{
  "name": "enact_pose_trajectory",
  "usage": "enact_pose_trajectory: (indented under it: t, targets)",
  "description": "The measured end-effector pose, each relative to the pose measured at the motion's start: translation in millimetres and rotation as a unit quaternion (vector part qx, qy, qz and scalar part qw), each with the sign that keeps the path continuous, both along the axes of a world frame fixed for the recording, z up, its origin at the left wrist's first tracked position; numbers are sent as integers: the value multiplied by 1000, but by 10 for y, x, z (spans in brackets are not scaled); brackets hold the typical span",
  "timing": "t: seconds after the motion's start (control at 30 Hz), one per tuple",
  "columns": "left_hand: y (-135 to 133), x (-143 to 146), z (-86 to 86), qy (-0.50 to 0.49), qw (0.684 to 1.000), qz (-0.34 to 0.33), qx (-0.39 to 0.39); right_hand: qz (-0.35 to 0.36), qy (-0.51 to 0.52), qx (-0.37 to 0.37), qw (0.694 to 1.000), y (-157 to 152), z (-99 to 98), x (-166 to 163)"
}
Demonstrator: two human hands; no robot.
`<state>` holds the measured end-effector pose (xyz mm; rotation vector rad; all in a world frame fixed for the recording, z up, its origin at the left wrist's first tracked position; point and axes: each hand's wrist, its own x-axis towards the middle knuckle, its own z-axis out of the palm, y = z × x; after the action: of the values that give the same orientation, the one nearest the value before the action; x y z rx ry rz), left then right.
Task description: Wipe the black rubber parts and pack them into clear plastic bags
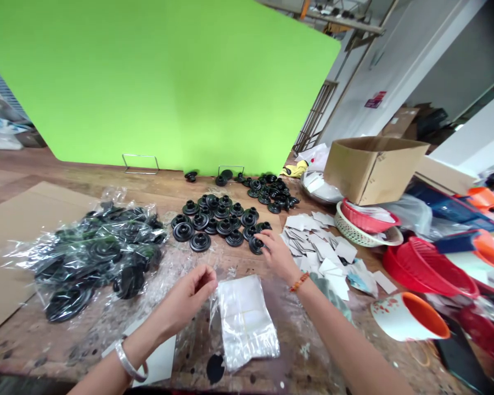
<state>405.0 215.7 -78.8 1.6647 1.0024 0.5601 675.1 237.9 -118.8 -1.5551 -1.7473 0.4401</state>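
Observation:
My right hand [275,253] has its fingers closed on the rim of a black round part [256,245], a stepped disc with a raised hub, at the near right edge of a group of similar black discs [200,242]. My left hand [194,289] is curled with thumb and fingers together. Clear film shows just below its fingertips, but what it pinches cannot be made out. Beside that hand lies a stack of clear plastic bags [247,323] with a band across it. To the left is a heap of black discs in clear bags [102,247].
White cards [313,241] lie scattered right of the discs. Beyond them stand a cardboard box [370,170], a red basket [428,266] and a white-and-orange cup [409,317] on its side. A green panel [168,82] rises behind; flat cardboard [20,236] lies left.

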Motion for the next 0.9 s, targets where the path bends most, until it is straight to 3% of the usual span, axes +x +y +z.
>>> enact_pose_trajectory:
  t: [0.13,0.23,0.33,0.43,0.63,0.77,0.9]
  targets:
    - [2,16,4,44,995,15,84,8,-31,16,999,102,-15,-22]
    - [-29,26,86,47,991,8,128,-9,-10,46,999,-11,140,-195]
    - [-58,65,163,47,985,-8,167,-23,164,22,986,-180,396,-439]
    - [-89,122,184,35,978,-10,205,7,319,-66,945,-304,575,-663]
    - [-155,122,113,-29,958,99,267,56,262,-121,956,-394,565,-786]
    - [-147,116,13,-37,971,124,201,95,208,-149,962,-414,562,-754]
    - [-142,141,-69,-118,984,135,3,170,127,-110,971,-430,593,-763]
